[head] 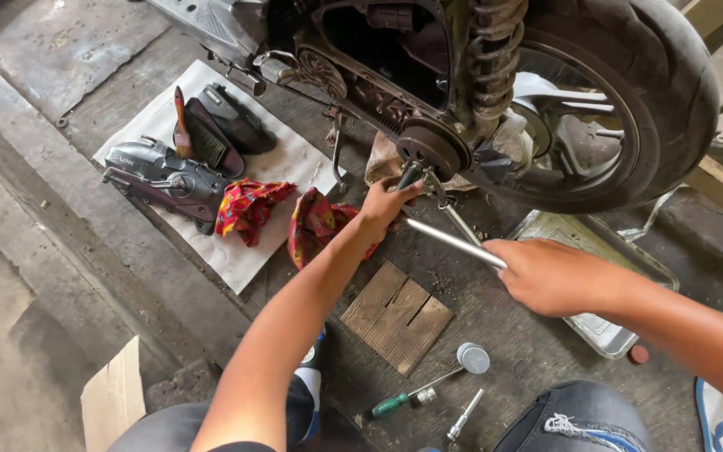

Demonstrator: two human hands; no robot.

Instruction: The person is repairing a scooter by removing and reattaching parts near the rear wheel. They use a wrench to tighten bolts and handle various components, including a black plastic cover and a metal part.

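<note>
Gripping a long steel wrench (453,241) under a raised motorcycle's rear wheel (629,100), a person works on the concrete floor (60,276).

The right hand (550,276) is wrapped tight around the wrench's handle end, its grip pressed together on the bar; the left hand (387,205) pinches the wrench's head end just below the dark round clutch hub (433,149), near the coil shock absorber (495,59). A white sheet (236,251) on the left carries a grey engine cover (165,176), a brush (202,138) and red patterned rags (248,208). A wooden board (397,315), a green-handled screwdriver (395,405), a metal tray (604,331) and a brown cardboard flap (115,393) lie nearby.
</note>
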